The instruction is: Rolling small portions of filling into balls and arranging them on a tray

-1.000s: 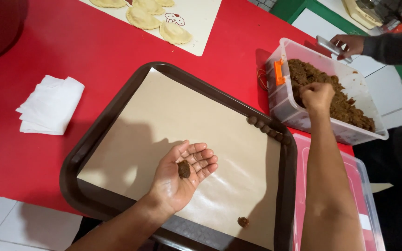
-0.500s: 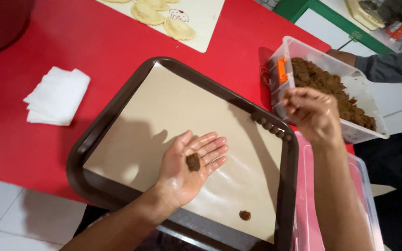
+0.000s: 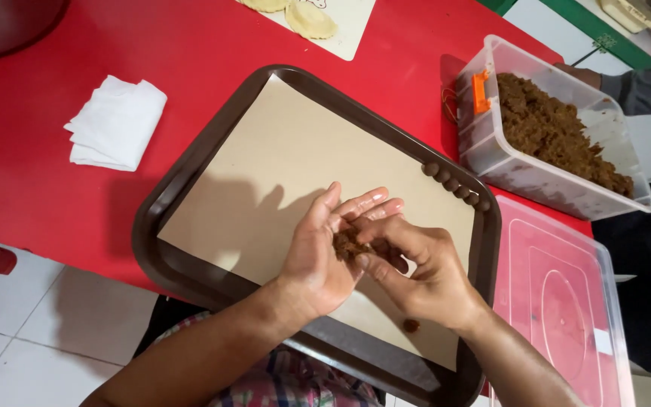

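Note:
My left hand (image 3: 324, 252) is palm up over the brown tray (image 3: 190, 177), cupping a lump of brown filling (image 3: 348, 245). My right hand (image 3: 423, 275) presses its fingertips onto that lump from the right. The tray is lined with tan paper (image 3: 295, 158). A row of several small brown balls (image 3: 453, 183) lies along the tray's far right edge, and one more ball (image 3: 411, 325) sits near the front edge. A clear plastic tub (image 3: 491, 162) of brown filling (image 3: 559, 132) stands to the right of the tray.
A folded white cloth (image 3: 114, 124) lies on the red table (image 3: 190, 53) at left. A board with pale pastries (image 3: 310, 19) is at the back. A clear lid (image 3: 559, 294) lies at the right. Another person's hand (image 3: 585, 75) and grey sleeve reach behind the tub.
My right hand left the tub with filling and came down onto my left palm, joining the small piece that lay there. The view has shifted a little.

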